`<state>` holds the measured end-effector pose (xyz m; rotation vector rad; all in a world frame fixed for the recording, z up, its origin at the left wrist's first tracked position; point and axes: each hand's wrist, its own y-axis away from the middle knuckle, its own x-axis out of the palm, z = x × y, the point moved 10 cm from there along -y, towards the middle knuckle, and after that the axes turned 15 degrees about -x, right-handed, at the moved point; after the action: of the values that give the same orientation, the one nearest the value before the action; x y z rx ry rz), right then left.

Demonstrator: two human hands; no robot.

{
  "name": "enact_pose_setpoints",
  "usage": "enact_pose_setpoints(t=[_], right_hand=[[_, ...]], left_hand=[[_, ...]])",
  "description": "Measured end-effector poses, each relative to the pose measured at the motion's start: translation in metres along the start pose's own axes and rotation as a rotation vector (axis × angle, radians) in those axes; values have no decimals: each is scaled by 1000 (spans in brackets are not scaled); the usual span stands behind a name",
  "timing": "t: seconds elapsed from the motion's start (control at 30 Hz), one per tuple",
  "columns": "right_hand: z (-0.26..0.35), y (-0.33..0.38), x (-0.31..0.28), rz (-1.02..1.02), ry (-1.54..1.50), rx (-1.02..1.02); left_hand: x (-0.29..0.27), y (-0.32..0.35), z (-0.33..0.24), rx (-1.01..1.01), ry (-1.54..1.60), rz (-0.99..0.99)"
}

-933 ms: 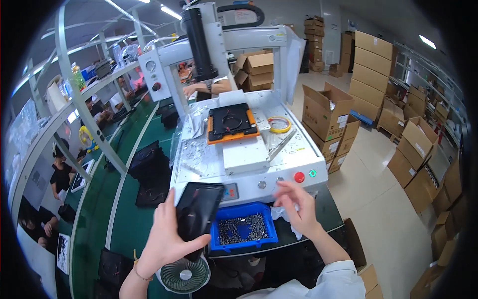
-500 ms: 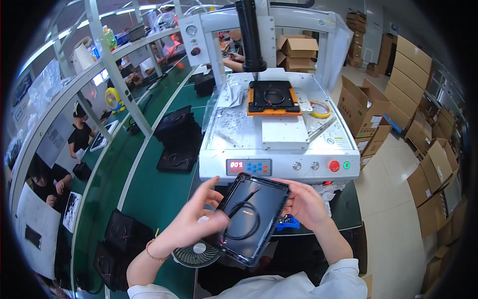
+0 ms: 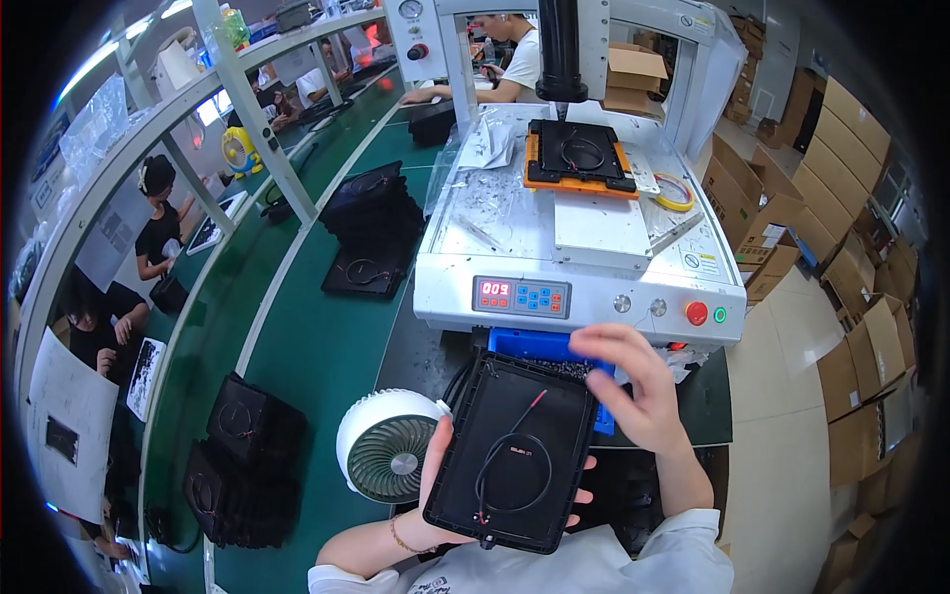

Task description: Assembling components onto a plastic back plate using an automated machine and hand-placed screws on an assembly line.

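Note:
A black rectangular plastic case [image 3: 505, 406] with a raised rim lies across my left hand [image 3: 438, 465]. The thumb is at its left edge, and the fingertips come out past its right edge. A thin black cable [image 3: 544, 457] is looped on the case's inner face, with a bare reddish end near the top. My right hand [image 3: 638, 391] is at the case's upper right corner, thumb and fingers apart and holding nothing; whether the thumb touches the rim is unclear. Behind the case is a blue bin [image 3: 524, 342] of small dark screws, partly covered.
Ahead stands a white bench machine [image 3: 584, 282] with an orange fixture [image 3: 579, 185] holding another black case [image 3: 574, 148]. A white fan [image 3: 391, 445] is left of my hands. Stacked cases [image 3: 366, 228] line the green bench. Cartons [image 3: 752, 198] stand right; co-workers sit beyond.
The case has turned more upright and faces me. My left hand has gone under it, and my right hand has let go of its right edge. The view has shifted, showing the blue bin.

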<state>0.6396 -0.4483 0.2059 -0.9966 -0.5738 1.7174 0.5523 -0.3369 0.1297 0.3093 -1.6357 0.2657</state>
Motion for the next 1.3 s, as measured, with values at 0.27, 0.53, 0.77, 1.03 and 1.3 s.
enact_pose_setpoints(t=[0.27, 0.53, 0.77, 1.03, 1.3], right_hand=[[28, -16, 43, 437, 137, -223], [92, -14, 14, 280, -537, -377], [76, -2, 65, 467, -307, -270], [44, 0, 106, 246, -183, -16], [-1, 38, 135, 128, -537, 430]], left_hand=[[-13, -9, 3, -27, -31, 34], [15, 39, -81, 653, -423, -246], [44, 103, -109, 1102, -611, -248], [46, 101, -105, 1132, -697, -315], [32, 105, -112, 1065, -564, -288]])
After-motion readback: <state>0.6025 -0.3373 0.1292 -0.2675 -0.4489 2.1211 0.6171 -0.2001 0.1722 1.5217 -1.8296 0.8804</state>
